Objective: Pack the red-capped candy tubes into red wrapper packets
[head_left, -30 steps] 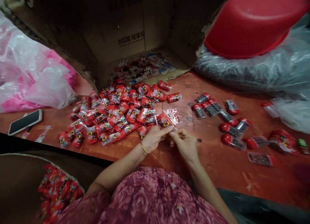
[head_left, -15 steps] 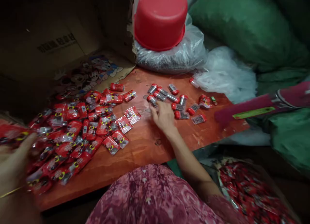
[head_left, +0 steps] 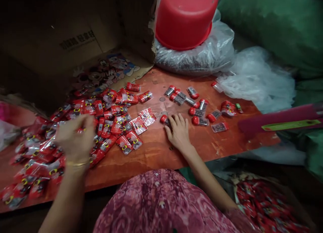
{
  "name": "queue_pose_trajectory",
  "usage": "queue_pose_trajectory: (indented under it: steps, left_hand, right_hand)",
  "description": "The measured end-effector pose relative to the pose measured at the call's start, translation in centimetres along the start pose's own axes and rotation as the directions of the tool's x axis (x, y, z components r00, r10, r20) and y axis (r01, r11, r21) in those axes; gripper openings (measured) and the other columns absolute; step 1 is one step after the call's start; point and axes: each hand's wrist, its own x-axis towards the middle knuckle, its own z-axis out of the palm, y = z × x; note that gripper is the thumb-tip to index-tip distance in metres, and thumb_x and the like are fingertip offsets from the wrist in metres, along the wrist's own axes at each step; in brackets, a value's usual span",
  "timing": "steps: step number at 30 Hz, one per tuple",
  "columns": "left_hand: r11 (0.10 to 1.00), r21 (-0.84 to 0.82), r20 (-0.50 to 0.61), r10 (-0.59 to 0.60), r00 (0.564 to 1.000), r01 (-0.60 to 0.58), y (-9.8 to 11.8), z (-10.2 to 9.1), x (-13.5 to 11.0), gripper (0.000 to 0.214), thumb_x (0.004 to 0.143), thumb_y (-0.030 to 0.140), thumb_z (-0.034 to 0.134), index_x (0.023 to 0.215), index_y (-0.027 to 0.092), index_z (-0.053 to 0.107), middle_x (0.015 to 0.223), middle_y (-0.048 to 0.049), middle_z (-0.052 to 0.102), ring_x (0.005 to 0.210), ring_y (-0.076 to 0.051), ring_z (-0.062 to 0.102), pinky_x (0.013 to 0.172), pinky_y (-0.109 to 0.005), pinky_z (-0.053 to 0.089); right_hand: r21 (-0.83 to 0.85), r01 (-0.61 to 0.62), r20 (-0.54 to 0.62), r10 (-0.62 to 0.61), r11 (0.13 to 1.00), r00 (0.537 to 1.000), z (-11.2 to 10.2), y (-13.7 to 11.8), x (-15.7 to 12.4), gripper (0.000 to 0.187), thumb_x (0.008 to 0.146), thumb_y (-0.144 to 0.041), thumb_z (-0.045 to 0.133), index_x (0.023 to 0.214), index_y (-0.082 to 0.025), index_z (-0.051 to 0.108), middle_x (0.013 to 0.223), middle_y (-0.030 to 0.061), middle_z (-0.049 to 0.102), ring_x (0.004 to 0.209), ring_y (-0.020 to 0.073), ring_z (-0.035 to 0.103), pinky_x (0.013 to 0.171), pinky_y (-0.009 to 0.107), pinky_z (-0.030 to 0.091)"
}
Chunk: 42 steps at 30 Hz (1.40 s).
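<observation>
My right hand [head_left: 178,129] lies on the red table [head_left: 156,152] with its fingers over a small red-capped clear vial [head_left: 164,119]. More such vials [head_left: 199,108] lie scattered just beyond it. My left hand [head_left: 74,137], blurred, hovers over a heap of red-and-clear sachets [head_left: 101,122], fingers curled down at the heap. I cannot tell whether it holds a sachet.
A torn cardboard box [head_left: 83,48] with cartoon print stands at the back left. A red bucket [head_left: 185,17] sits upside down on a clear bag of dark contents [head_left: 202,58]. Green sacks [head_left: 275,24] and a pink tube [head_left: 282,120] lie to the right. Red sachets fill a container [head_left: 267,206] below the table's right edge.
My hands parted from the sachet they held together. The right one went to the vials and drew one toward me; the left swung out left and came back over the heap.
</observation>
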Motion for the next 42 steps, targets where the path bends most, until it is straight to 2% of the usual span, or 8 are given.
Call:
queue_pose_trajectory:
  steps: [3, 9, 19, 25, 28, 33, 38, 42]
  left_hand:
    - [0.930, 0.012, 0.389, 0.334, 0.858, -0.367, 2.4, 6.8, -2.3, 0.027, 0.079, 0.037, 0.056, 0.092, 0.018, 0.070, 0.115, -0.0105, 0.063, 0.111, -0.027, 0.053, 0.100, -0.042, 0.034]
    - [0.851, 0.151, 0.664, 0.290, 0.690, -0.503, 3.4, 14.8, -2.4, 0.026, 0.080, 0.031, 0.055, 0.100, 0.020, 0.068, 0.133, -0.0124, 0.050, 0.130, -0.033, 0.032, 0.105, -0.051, 0.024]
    - [0.826, 0.179, 0.613, 0.331, 0.717, -0.534, 2.8, 15.3, -3.3, 0.022, 0.083, 0.028, 0.050, 0.083, 0.024, 0.072, 0.117, -0.0064, 0.063, 0.129, -0.031, 0.036, 0.106, -0.057, 0.021]
    - [0.864, 0.141, 0.451, 0.379, 0.808, -0.483, 3.0, 13.4, -3.3, 0.023, 0.082, 0.029, 0.052, 0.087, 0.021, 0.072, 0.128, -0.0102, 0.055, 0.128, -0.033, 0.037, 0.105, -0.057, 0.024]
    - [0.872, 0.086, 0.376, 0.420, 0.826, -0.482, 3.6, 12.0, -3.5, 0.024, 0.082, 0.033, 0.052, 0.091, 0.023, 0.072, 0.129, -0.0107, 0.054, 0.127, -0.033, 0.039, 0.104, -0.057, 0.025]
    - [0.877, -0.020, 0.331, 0.460, 0.824, -0.481, 5.0, 10.6, -4.2, 0.023, 0.082, 0.034, 0.052, 0.093, 0.025, 0.071, 0.128, -0.0090, 0.055, 0.126, -0.030, 0.041, 0.105, -0.054, 0.024]
    - [0.981, -0.152, 0.425, 0.172, 0.889, -0.117, 5.2, 9.7, -5.1, 0.034, 0.078, 0.046, 0.055, 0.089, 0.018, 0.070, 0.090, -0.0086, 0.069, 0.094, -0.026, 0.060, 0.083, -0.035, 0.043]
    - [0.778, -0.385, 0.723, -0.079, 0.686, 0.496, 5.4, 10.0, -6.7, 0.046, 0.067, 0.058, 0.061, 0.057, 0.014, 0.063, 0.050, -0.0002, 0.056, 0.053, -0.012, 0.050, 0.053, -0.023, 0.038]
  right_hand:
    - [0.039, -0.017, -0.104, 0.021, 0.999, 0.994, 0.4, -0.1, -1.1, 0.045, 0.089, -0.037, 0.038, 0.123, -0.010, 0.049, 0.133, 0.0179, 0.046, 0.129, 0.0300, 0.032, 0.103, 0.051, 0.026]
    - [0.112, 0.004, -0.217, 0.020, 0.994, 0.976, 0.7, 0.2, -1.3, 0.036, 0.088, -0.033, 0.041, 0.112, -0.009, 0.056, 0.127, 0.0190, 0.051, 0.128, 0.0284, 0.036, 0.102, 0.048, 0.030]
    - [0.123, 0.045, -0.290, -0.007, 0.991, 0.957, 0.9, 0.4, -1.2, 0.033, 0.088, -0.031, 0.044, 0.111, -0.012, 0.059, 0.120, 0.0151, 0.058, 0.122, 0.0267, 0.044, 0.103, 0.047, 0.028]
    - [0.276, 0.096, -0.353, 0.008, 0.956, 0.935, -1.1, -1.1, -0.9, 0.023, 0.086, -0.026, 0.047, 0.100, -0.017, 0.063, 0.110, 0.0107, 0.065, 0.111, 0.0234, 0.053, 0.100, 0.044, 0.031]
    - [0.550, 0.083, -0.268, 0.082, 0.831, 0.960, -1.7, -3.0, 0.3, 0.023, 0.086, -0.030, 0.047, 0.096, -0.018, 0.064, 0.099, 0.0084, 0.068, 0.094, 0.0195, 0.060, 0.086, 0.035, 0.043]
    - [0.899, -0.073, -0.019, 0.204, 0.432, 0.979, -1.4, -5.8, 2.9, 0.025, 0.082, -0.039, 0.051, 0.082, -0.017, 0.062, 0.072, 0.0013, 0.063, 0.063, 0.0127, 0.056, 0.059, 0.024, 0.045]
    - [0.889, -0.067, -0.064, 0.268, 0.453, 0.961, -1.5, -5.9, 2.9, 0.030, 0.083, -0.036, 0.048, 0.060, -0.017, 0.053, 0.052, -0.0036, 0.047, 0.051, 0.0090, 0.043, 0.051, 0.022, 0.034]
    - [0.832, 0.004, -0.176, 0.257, 0.555, 0.950, -1.4, -5.8, 2.0, 0.036, 0.085, -0.032, 0.047, 0.052, -0.018, 0.040, 0.049, -0.0056, 0.035, 0.048, 0.0073, 0.033, 0.049, 0.022, 0.027]
